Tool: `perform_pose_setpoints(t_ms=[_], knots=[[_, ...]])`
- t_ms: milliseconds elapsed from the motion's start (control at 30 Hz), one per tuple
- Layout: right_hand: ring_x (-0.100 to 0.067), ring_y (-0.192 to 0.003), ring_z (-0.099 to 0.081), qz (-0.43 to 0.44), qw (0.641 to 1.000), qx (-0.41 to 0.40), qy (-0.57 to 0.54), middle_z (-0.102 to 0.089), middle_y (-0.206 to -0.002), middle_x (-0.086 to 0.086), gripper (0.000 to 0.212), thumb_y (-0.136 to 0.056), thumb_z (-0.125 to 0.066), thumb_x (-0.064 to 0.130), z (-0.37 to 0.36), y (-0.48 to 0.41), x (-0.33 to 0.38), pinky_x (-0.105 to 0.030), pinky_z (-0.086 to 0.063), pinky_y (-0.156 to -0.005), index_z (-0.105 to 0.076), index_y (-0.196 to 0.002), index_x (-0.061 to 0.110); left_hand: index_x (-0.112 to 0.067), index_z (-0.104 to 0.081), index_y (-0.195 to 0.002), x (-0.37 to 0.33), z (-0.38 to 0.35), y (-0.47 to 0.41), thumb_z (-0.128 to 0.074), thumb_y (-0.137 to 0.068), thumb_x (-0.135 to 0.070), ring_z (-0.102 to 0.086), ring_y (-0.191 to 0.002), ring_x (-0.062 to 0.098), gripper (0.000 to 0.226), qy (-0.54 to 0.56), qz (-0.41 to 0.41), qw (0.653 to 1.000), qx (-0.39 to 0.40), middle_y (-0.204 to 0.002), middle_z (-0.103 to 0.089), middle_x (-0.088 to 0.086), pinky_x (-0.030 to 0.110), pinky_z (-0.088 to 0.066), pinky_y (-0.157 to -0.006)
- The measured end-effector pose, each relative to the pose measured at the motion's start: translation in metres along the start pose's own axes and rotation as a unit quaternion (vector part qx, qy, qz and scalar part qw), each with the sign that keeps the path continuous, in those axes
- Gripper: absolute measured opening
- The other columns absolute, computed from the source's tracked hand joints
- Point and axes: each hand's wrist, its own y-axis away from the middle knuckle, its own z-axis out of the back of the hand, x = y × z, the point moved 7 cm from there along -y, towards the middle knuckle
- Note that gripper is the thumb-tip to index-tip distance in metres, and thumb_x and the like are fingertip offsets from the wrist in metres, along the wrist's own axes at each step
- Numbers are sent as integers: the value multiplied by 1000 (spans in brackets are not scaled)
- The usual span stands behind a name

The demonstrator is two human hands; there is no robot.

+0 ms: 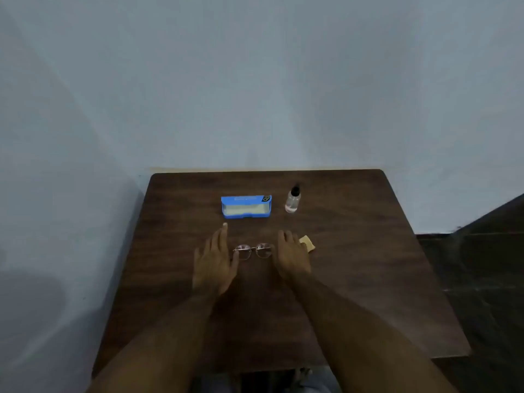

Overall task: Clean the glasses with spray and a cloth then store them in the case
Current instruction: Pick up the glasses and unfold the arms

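Note:
Thin metal-framed glasses [253,250] lie on the dark wooden table [354,279], lenses facing away from me. My left hand [214,263] rests at their left end, fingers apart, thumb near the frame. My right hand [290,256] sits at their right end, fingers spread; whether either hand grips the frame is unclear. A tan cloth [307,243] peeks out from behind my right hand. The blue case [246,206] stands open beyond the glasses, with a pale lining. A small clear spray bottle [293,200] with a black cap stands to the case's right.
The table is pushed against a pale wall [255,95] at the back and left. A dark floor [482,265] drops away on the right. My knees show under the table's near edge.

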Motion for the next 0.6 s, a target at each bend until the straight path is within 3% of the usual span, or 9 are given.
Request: perform_pose_setpoints(t_ms=[100, 200, 300, 400, 500, 600], knots=[[-35, -114, -62, -75, 993, -13, -85, -62, -125, -15, 24, -108, -46, 26, -5, -11, -11, -43, -49, -86, -59, -115, 8, -23, -10, -165, 9, -7, -7, -53, -102, -43, -50, -141, 26, 79, 107, 118, 987, 0, -157, -46, 9, 49, -46, -111], [-35, -109, -64, -123, 984, -7, -129, -67, -120, -17, 26, -108, -47, 25, -14, -19, -20, -41, -48, -84, -64, -110, 5, -26, -11, -163, 15, -16, -13, -57, -101, -35, -61, -128, 28, 78, 174, 191, 966, -19, -148, -55, 10, 48, -54, -101], [-35, -108, -66, -155, 977, -4, -148, -71, -116, -18, 30, -108, -48, 28, -22, -23, -26, -41, -49, -85, -66, -110, 4, -25, -13, -162, 15, -23, -15, -57, -102, -35, -67, -118, 31, 75, 170, 235, 957, -13, -136, -63, 12, 47, -56, -94], [-35, -108, -66, -180, 969, 9, -167, -71, -115, -18, 33, -108, -51, 30, -34, -28, -32, -40, -49, -85, -68, -110, 2, -15, -35, -155, 10, -33, -19, -52, -106, -37, -67, -118, 32, 56, 155, 276, 948, 39, -131, -66, 15, 42, -52, -91], [-37, -107, -67, -187, 966, 5, -180, -73, -112, -20, 36, -106, -55, 33, -42, -32, -35, -41, -52, -85, -71, -107, 1, -9, -66, -123, 9, -43, -26, -49, -107, -35, -68, -111, 32, 35, 147, 272, 949, 67, -120, -72, 15, 39, -52, -89], [-36, -105, -69, -209, 955, 1, -209, -75, -107, -20, 35, -103, -61, 34, -50, -32, -39, -40, -52, -83, -74, -104, 1, -10, -76, -108, 9, -50, -30, -55, -104, -28, -70, -107, 32, 28, 183, 259, 947, 61, -115, -76, 14, 37, -52, -89]])
